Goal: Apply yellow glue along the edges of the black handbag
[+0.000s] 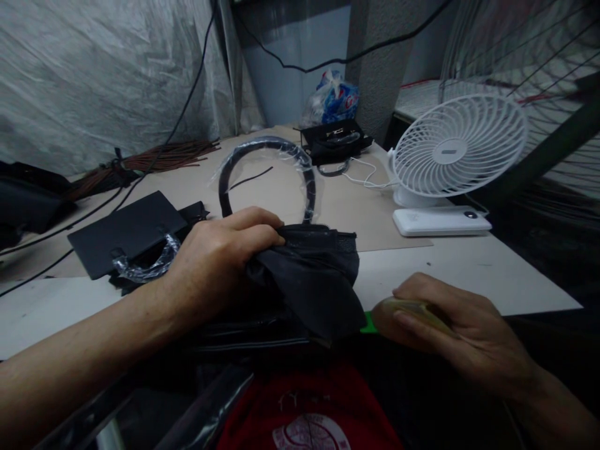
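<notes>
My left hand (220, 250) is closed on the upper edge of a black bag (309, 281), thumb and fingers pinching the material near a zipper. The bag's dark lining hangs out toward the right, and its lower part fades into shadow at my lap. In my right hand (469, 337) is a rounded, yellowish, bottle-like tool (394, 319) with a green tip (368, 323). That tip sits right at the lining's edge; whether it touches is unclear. Left of the bag lies a flat black bag (126, 231) whose handle (150, 265) is wrapped in clear plastic.
Beyond the bag lies a plastic-wrapped black ring-shaped handle (225, 181). A white fan (459, 150) and a white power bank (440, 222) stand at the right. Farther back are a black pouch (332, 140) and a plastic bag (335, 97). Brown cords (154, 159) lie back left.
</notes>
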`<state>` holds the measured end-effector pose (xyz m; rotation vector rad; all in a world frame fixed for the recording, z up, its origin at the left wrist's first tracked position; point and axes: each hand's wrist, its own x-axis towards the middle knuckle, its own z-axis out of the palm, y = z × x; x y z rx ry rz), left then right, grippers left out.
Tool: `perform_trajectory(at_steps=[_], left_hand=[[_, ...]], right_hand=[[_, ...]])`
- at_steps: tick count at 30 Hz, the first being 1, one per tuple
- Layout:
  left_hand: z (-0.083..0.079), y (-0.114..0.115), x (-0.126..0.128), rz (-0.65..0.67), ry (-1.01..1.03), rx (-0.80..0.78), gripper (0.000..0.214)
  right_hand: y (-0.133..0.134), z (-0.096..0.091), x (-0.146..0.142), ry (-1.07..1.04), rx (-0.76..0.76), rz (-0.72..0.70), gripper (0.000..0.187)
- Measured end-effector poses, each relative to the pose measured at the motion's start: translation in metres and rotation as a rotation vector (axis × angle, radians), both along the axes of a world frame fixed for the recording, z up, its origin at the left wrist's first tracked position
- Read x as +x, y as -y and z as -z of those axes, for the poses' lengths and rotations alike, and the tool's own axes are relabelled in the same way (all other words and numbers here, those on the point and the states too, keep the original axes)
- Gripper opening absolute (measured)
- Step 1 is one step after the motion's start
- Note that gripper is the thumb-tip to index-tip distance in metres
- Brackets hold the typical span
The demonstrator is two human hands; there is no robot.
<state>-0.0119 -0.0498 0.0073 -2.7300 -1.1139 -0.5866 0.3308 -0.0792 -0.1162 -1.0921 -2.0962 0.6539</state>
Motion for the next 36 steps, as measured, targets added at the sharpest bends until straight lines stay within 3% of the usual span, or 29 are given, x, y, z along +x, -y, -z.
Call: perform_trajectory(at_steps=[4, 9, 14, 17, 21, 25, 29, 36], left_hand=[[-0.002, 0.001, 0.001, -0.015, -0.015, -0.012, 0.018], [-0.004, 0.0, 0.003, -0.012, -0.004, -0.014, 0.017], [-0.004, -0.001, 0.003, -0.003, -0.006, -0.01, 0.017], [-0.004, -0.001, 0.002, 0.0, -0.002, -0.007, 0.016], [-0.003, -0.001, 0.002, 0.002, 0.006, -0.015, 0.016], [-0.003, 0.003, 0.002, 0.01, -0.005, -0.001, 0.016], [-0.003, 0.008, 0.0, 0.023, 0.012, 0.005, 0.015], [-0.008, 0.015, 0.002, 0.012, 0.022, -0.004, 0.016]], right_hand=[[0.001, -0.006, -0.003, -0.027, 0.106, 0.07, 0.01], [0.003, -0.004, -0.003, 0.002, 0.017, -0.021, 0.017], [-0.003, 0.003, -0.002, -0.017, 0.17, 0.152, 0.009], [-0.006, 0.005, -0.003, -0.021, 0.199, 0.157, 0.009], [-0.007, -0.001, -0.004, 0.013, 0.166, 0.062, 0.009], [-0.006, -0.013, -0.009, 0.011, 0.18, 0.063, 0.016], [-0.005, -0.024, -0.012, 0.058, 0.056, -0.038, 0.025], [0.004, -0.033, -0.01, 0.082, -0.005, -0.034, 0.029]])
